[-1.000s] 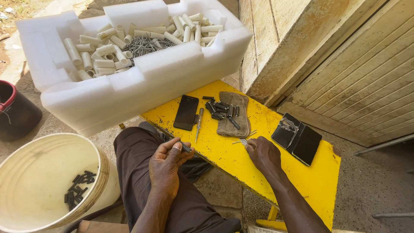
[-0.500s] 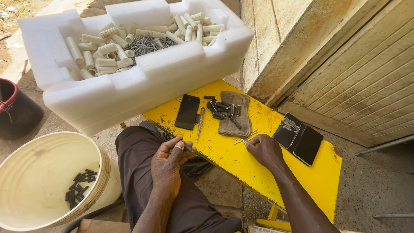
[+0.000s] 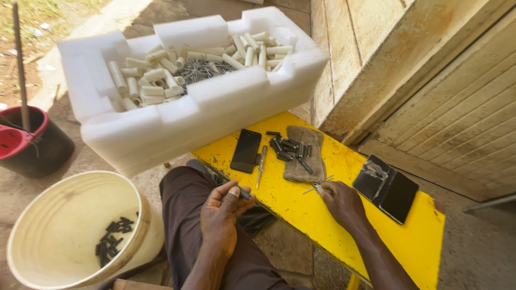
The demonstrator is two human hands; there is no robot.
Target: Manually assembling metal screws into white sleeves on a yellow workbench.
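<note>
My left hand [image 3: 221, 212] rests over my knee, fingers curled around a small dark cylindrical piece [image 3: 244, 194]. My right hand [image 3: 341, 202] lies on the yellow bench [image 3: 344, 239], fingertips pinching thin metal pins [image 3: 318, 186] at the edge of a brown cloth [image 3: 304, 161]. Several small dark cylinders [image 3: 288, 147] lie on that cloth. A slim screwdriver-like tool [image 3: 260, 165] and a black phone [image 3: 246, 150] lie left of the cloth.
A white foam box [image 3: 183, 118] with several white tubes and metal pins stands beyond the bench. A cream bucket [image 3: 32, 252] at lower left holds dark cylinders. A dark red-rimmed bucket [image 3: 32, 147] sits far left. A black open wallet [image 3: 387, 188] lies right. Wooden door at right.
My right hand has shifted slightly along the bench by the cloth's edge. My left hand stays over my knee with little change.
</note>
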